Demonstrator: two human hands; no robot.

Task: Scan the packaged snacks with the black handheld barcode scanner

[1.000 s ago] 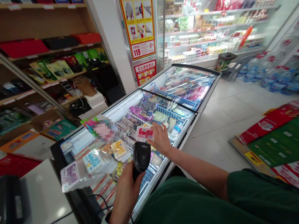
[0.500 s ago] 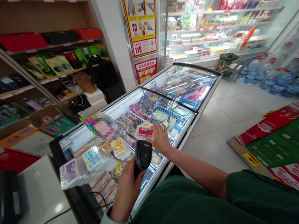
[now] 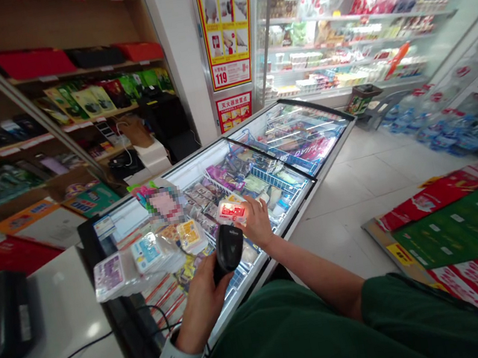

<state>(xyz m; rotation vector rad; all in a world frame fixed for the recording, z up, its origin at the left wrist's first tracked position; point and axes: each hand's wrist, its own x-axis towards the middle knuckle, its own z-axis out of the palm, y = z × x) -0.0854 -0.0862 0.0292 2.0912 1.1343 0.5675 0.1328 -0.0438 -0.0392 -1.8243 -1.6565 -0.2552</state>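
Note:
My left hand, with a pale watch on its wrist, is closed around a black handheld barcode scanner. Red light glows on the label of a small clear plastic box just beyond the scanner's head. My right hand grips that box by its right edge, above the glass top of a chest freezer. Left of the scanner, on the glass, lie similar boxes with a yellow label, a blue label and a purple label.
A colourful, partly blurred package rests on the freezer's far side. The grey-white counter adjoins at left, with a black cable across it. Green and red cartons are stacked at right. Stocked shelves stand behind.
The red light has come on over the box's label, which was unlit before. Both hands, the scanner and the box have hardly moved.

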